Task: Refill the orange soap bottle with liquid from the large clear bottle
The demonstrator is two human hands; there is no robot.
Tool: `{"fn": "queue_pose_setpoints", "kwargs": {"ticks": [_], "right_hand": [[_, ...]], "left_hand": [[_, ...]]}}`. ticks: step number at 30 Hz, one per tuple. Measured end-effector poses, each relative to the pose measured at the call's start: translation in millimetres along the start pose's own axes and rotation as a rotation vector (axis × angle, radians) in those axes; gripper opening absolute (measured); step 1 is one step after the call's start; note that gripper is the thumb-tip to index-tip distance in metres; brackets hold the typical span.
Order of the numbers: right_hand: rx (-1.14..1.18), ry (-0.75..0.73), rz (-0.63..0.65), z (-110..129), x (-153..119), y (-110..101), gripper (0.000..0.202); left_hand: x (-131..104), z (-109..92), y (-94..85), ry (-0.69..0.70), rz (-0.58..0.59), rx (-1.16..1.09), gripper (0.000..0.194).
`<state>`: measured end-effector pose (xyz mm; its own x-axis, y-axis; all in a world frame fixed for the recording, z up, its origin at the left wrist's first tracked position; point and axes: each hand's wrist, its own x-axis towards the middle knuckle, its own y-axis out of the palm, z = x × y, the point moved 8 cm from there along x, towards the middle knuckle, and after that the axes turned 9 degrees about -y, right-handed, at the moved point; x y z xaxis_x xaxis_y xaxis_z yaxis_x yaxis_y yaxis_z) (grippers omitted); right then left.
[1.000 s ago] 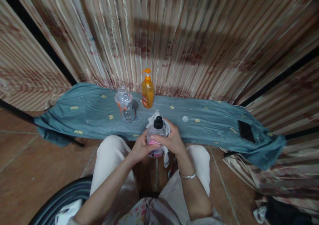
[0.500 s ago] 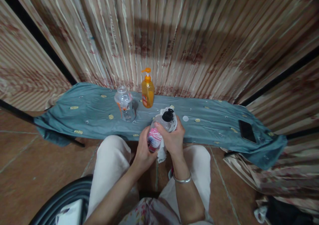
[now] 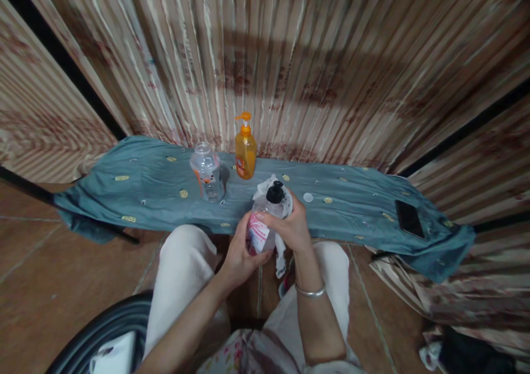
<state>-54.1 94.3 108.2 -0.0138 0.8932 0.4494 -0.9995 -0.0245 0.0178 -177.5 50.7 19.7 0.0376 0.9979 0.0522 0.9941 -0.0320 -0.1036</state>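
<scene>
left hand [image 3: 240, 255] and right hand [image 3: 295, 228] both have their grip curled round one pump bottle [image 3: 257, 235], right's got one cloth [image 3: 280, 257] too, two other bottles [image 3: 245, 158] and one phone [image 3: 409, 218] on the counter [image 3: 157, 192]

Teal cloth [image 3: 161, 181], yellow motifs; orange pump bottle [image 3: 245, 156]; black phone [image 3: 409, 218]

White trousers [image 3: 181, 274], a flower-patterned top [image 3: 248, 352] and a silver bangle [image 3: 310, 293] on the right wrist.

Teal-cloth tbl [image 3: 343, 214] w/ 2 btls [image 3: 210, 181] [image 3: 245, 158], 1 phone [image 3: 409, 218], 1 disc [image 3: 308, 197].
</scene>
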Motion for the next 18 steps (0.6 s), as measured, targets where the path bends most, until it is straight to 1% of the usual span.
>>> {"fn": "queue_pose_setpoints", "kwargs": {"ticks": [4, 8, 12, 15, 18], "right_hand": [[0.066, 0.029, 0.076, 0, 3, -1, 0.046], [0.15, 0.085, 0.131, -2, 3, 1, 0.045], [0.233, 0.157, 0.173, -5, 2, 1, 0.049], [0.247, 0.173, 0.208, -5, 1, -2, 0.051], [0.253, 0.182, 0.234, -4, 0, -3, 0.051]], "left_hand": [[-5, -3, 7.9, -0.129, 0.102, -0.189, 0.102], [-9, -6, 11.4, -0.194, 0.166, -0.273, 0.11], [-12, -7, 11.5, -0.198, 0.204, -0.263, 0.111], [-14, -7, 11.2, -0.186, 0.227, -0.23, 0.11], [-16, -5, 13.3, -0.204, 0.269, -0.215, 0.111]]}}
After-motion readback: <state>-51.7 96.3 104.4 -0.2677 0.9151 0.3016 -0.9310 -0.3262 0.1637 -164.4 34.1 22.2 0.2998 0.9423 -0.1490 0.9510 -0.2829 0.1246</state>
